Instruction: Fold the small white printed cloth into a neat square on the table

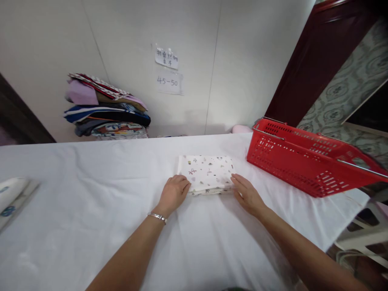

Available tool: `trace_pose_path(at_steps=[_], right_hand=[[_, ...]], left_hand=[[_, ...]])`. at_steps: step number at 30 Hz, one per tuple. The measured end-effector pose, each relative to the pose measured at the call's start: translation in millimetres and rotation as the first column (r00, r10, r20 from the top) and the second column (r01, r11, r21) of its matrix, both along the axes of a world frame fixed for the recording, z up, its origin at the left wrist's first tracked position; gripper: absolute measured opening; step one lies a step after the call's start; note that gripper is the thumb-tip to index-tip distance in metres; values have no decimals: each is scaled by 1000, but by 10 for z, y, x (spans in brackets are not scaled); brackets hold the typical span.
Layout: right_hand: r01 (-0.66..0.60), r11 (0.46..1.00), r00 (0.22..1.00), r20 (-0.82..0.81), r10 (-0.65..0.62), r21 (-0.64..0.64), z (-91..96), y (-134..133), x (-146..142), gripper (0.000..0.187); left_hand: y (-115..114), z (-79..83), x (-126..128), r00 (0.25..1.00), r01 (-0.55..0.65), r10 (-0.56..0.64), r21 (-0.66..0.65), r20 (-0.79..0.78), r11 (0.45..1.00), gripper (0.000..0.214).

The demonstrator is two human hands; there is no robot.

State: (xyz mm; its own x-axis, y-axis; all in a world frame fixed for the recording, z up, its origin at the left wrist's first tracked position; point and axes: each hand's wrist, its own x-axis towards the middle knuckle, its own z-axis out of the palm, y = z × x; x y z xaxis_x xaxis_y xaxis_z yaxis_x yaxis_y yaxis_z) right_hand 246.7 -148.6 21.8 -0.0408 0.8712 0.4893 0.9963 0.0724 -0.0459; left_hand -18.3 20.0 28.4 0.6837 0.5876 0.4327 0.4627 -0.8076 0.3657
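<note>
A folded white cloth [211, 171] printed with small coloured motifs lies flat on the white-covered table, its layers showing along the near edge. My left hand [176, 191] is at its near left corner, fingers curled together and closed on the edge; a silver bracelet is on that wrist. Against the right edge of the cloth rests my right hand [247, 194], its fingers stretched out and the thumb a little apart, so it is open. The undersides of both hands are hidden.
A red plastic basket [297, 161] with metal handles stands at the table's right end. Folded fabrics [107, 109] are piled behind the table at left. Another folded cloth [15, 198] lies at the left edge. Paper signs [168, 72] hang on the wall.
</note>
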Motion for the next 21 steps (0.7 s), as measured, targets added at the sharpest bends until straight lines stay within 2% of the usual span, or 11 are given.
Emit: trace_pose_path(at_steps=[4, 7, 10, 13, 16, 18, 21], right_hand=[[-27, 997, 998, 56, 31, -68, -241, 111, -26, 45], [-20, 998, 998, 63, 23, -52, -400, 116, 32, 46], [-26, 1000, 997, 75, 27, -9, -482, 113, 71, 50], [-31, 999, 995, 90, 30, 12, -521, 127, 81, 53], [-31, 999, 995, 90, 31, 6, -534, 144, 80, 54], [-32, 1000, 996, 79, 31, 1, -532, 148, 77, 54], [-44, 999, 997, 61, 44, 0, -526, 131, 72, 54]], left_hand=[[42, -69, -36, 992, -125, 125, -54, -2, 991, 21], [72, -95, -75, 980, -193, 198, -143, 21, 971, 16], [82, -40, -68, 964, -262, 266, -201, -7, 944, 16], [125, 80, 61, 958, -286, 288, -158, -8, 945, 15], [252, 156, 300, 975, -223, 222, -65, -22, 973, 29], [373, 122, 449, 973, -214, 210, -44, -95, 976, 41], [540, -41, 558, 921, -332, 279, -172, -271, 927, 57]])
